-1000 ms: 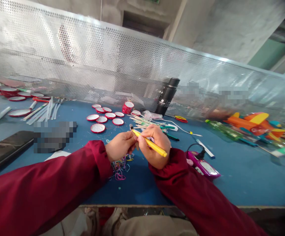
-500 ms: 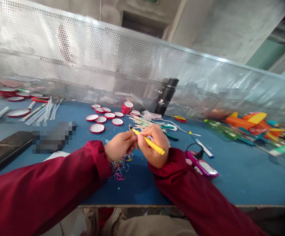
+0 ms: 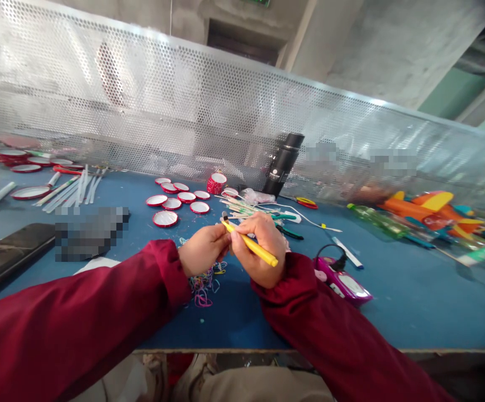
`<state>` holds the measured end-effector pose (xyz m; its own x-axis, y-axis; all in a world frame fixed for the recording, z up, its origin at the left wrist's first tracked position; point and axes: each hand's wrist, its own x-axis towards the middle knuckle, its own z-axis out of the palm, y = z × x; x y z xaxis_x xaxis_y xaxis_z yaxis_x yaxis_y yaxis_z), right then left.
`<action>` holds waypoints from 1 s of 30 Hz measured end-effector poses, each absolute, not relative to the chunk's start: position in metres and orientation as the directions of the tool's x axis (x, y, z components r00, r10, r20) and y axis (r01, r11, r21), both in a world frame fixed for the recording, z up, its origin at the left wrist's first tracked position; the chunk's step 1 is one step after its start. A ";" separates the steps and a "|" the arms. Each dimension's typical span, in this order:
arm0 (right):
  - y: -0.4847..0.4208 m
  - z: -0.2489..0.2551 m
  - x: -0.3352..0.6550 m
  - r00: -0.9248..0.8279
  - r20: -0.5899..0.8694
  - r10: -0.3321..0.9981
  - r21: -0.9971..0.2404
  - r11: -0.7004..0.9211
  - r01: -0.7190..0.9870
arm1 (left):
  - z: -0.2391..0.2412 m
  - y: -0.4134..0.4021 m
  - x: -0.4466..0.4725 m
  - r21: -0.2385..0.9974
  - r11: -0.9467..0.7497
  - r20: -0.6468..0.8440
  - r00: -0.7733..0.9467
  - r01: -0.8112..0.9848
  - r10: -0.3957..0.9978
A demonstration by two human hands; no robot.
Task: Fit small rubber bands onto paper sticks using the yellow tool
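My right hand [image 3: 261,248] is closed around a yellow marker pen [image 3: 256,249], its tip pointing up and left toward my left hand. My left hand [image 3: 203,249] pinches a thin brown stick with a dark end [image 3: 224,216]; most of the stick is hidden by my fingers. The pen tip is at the stick, just under the dark end, though whether they touch I cannot tell. Below the hands lies a tangle of coloured rubber bands [image 3: 204,287]. Behind them are loose thin sticks [image 3: 238,207] and green-handled pliers [image 3: 288,218].
Red-rimmed lids [image 3: 166,218] lie beyond my left hand, near a red can [image 3: 216,183]. A black cylinder [image 3: 283,164] leans at the perforated metal screen [image 3: 150,106]. On the left are a phone [image 3: 14,254] and clear strips [image 3: 69,195]; on the right, a purple device [image 3: 345,282] and an orange toy plane [image 3: 427,211].
The yellow pen has shifted slightly left and up along the stick with my right hand. The stick's dark end has moved a little to the right. My left hand is nearly still.
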<state>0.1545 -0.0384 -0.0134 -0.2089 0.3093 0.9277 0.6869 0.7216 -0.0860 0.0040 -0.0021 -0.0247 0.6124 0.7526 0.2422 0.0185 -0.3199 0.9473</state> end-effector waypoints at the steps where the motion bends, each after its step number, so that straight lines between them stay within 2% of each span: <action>1: -0.038 -0.014 0.155 -0.204 0.931 0.302 -0.085 0.725 0.684 | -0.025 -0.002 0.004 0.951 -0.309 0.238 0.616 0.009 0.751; 7: -0.035 -0.016 0.158 -0.185 0.953 0.239 -0.064 0.758 0.649 | -0.023 -0.001 0.005 0.969 -0.247 0.210 0.633 -0.031 0.745; 15: -0.037 -0.015 0.156 -0.191 0.940 0.284 -0.075 0.717 0.694 | -0.022 -0.003 0.004 0.957 -0.289 0.230 0.623 -0.006 0.748; 25: -0.034 -0.015 0.160 -0.171 0.962 0.211 -0.032 0.713 0.700 | -0.023 -0.003 0.005 0.963 -0.266 0.234 0.622 -0.043 0.747; 30: -0.035 -0.017 0.157 -0.195 0.950 0.243 -0.035 0.706 0.707 | -0.024 -0.001 0.004 0.948 -0.319 0.246 0.635 0.001 0.732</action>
<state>0.1569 -0.0349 -0.0167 -0.1950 0.2426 0.9503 0.7074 0.7060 -0.0351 0.0039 -0.0011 -0.0244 0.6348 0.7325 0.2459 0.0005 -0.3187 0.9479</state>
